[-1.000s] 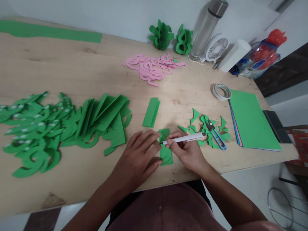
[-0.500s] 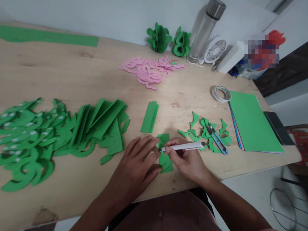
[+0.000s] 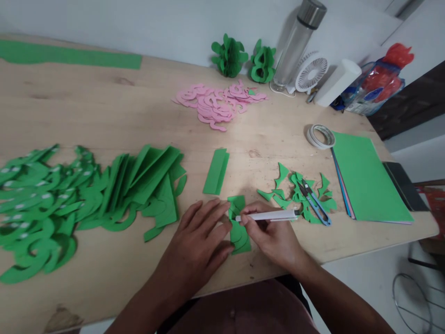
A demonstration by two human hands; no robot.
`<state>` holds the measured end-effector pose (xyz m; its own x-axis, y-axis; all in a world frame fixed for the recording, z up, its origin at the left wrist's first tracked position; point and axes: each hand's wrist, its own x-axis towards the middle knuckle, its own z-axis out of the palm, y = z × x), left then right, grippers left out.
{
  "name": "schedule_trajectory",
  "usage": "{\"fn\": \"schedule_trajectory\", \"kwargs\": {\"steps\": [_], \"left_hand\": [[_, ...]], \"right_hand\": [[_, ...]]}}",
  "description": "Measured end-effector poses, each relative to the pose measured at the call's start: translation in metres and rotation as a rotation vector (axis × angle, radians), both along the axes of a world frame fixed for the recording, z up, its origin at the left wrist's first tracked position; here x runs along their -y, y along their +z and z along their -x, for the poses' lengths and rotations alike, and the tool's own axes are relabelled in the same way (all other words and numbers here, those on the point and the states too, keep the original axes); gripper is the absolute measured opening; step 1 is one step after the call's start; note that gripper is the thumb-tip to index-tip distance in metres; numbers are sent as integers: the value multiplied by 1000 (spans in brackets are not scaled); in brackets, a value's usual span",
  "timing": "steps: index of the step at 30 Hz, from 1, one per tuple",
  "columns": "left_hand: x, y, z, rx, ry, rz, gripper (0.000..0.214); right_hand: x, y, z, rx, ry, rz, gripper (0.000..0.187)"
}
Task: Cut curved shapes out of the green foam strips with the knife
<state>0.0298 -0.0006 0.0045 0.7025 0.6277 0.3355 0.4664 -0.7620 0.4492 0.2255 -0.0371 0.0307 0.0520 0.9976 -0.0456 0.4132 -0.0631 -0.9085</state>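
Note:
In the head view my right hand [image 3: 273,234] grips a white pen [image 3: 269,215], its tip at a small green paper piece [image 3: 239,239] on the table near the front edge. Curved lines show on that piece. My left hand [image 3: 198,243] lies flat with its fingers stretched out, the fingertips at the paper's left edge. Just beyond the hands rests a folded green paper strip [image 3: 215,171]. Blue-handled thread snips [image 3: 315,203] lie on green paper scraps [image 3: 281,202] to the right of my right hand.
Green cut-outs [image 3: 34,199] and folded green paper [image 3: 153,171] cover the left. Pink cut-outs [image 3: 217,104] lie at the back, near two green paper figures [image 3: 229,58], a bottle [image 3: 292,51] and a fan [image 3: 311,72]. Tape rolls [image 3: 320,137] and green sheets [image 3: 371,181] are rightward.
My right hand and the pen have shifted slightly, and the pen's back end sits a little lower and further right. My left hand stays on the paper's edge. The view has tilted slightly.

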Motion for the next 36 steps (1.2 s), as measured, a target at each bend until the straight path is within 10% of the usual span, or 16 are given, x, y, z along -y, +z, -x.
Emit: {"fn": "schedule_trajectory", "kwargs": {"steps": [36], "left_hand": [[1,-3,-2,5,16,24,18]], "right_hand": [[2,12,-4,288,46,-169,9]]}}
